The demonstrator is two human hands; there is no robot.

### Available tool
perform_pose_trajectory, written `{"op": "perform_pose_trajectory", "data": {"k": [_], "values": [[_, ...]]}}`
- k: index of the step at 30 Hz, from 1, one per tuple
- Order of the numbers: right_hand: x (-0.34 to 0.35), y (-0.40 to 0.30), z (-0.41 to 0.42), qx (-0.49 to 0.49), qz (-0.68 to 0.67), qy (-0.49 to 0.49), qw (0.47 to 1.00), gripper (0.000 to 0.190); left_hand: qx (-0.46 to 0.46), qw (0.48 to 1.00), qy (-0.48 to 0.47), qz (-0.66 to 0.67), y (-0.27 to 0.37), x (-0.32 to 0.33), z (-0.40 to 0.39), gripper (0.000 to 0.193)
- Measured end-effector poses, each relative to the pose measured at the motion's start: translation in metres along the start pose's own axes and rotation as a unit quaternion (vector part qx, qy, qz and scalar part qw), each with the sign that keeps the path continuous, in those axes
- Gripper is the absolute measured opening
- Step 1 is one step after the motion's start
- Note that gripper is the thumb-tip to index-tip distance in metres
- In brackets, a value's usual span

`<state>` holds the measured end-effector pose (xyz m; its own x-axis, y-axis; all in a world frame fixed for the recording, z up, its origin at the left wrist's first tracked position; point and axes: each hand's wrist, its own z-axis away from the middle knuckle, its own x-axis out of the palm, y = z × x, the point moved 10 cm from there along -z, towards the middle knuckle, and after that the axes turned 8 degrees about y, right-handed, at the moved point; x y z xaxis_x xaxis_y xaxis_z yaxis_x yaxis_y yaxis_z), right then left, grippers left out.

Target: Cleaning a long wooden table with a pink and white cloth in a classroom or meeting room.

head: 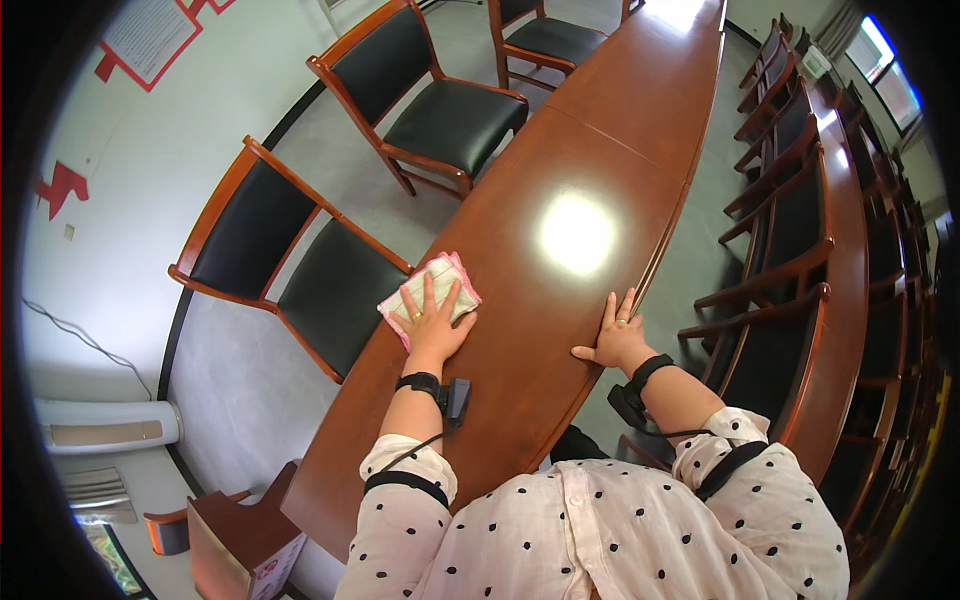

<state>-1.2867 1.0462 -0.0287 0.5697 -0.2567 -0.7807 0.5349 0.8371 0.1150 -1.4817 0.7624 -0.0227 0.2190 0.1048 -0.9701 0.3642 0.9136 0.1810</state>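
Note:
A folded cream cloth with a pink edge (463, 294) lies at the far edge of a long brown wooden table (525, 315). My left hand (433, 326) rests flat on the cloth with its fingers spread, pressing it from above without closing on it. To the right, my right hand (619, 337) lies on the table's near edge, fingers apart, holding nothing. Each wrist wears a black strap with a small device and a cable. Light glares off the tabletop ahead of the hands.
Wooden chairs with black padding (457, 124) stand along the table's far side, one (330, 292) close to the cloth. Rows of similar chairs (776, 360) and another long table (847, 300) are at the right. A wooden lectern (240, 532) stands beyond the table's lower left end.

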Motion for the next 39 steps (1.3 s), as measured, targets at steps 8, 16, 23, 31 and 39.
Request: {"op": "perform_pose_trajectory", "data": {"k": [8,16,23,31,39], "values": [[0.001,0.005,0.0,0.016,-0.038,-0.003,0.999,0.139,0.216,0.975,0.041,0.04,0.113,0.029,0.069,0.071],[0.002,0.004,-0.001,0.004,-0.033,0.018,0.999,0.136,0.354,0.932,-0.007,0.077,0.132,0.033,0.172,0.062],[0.001,0.004,0.002,0.002,-0.045,0.032,0.999,0.136,0.38,0.921,-0.063,0.065,0.119,0.042,0.228,0.063],[0.002,0.002,0.002,0.002,-0.05,0.034,0.998,0.137,0.385,0.92,-0.046,0.06,0.148,0.046,0.198,0.058],[0.002,0.003,0.001,-0.01,-0.047,0.05,0.998,0.134,0.404,0.913,-0.029,0.046,0.188,0.049,0.159,0.062]]}}
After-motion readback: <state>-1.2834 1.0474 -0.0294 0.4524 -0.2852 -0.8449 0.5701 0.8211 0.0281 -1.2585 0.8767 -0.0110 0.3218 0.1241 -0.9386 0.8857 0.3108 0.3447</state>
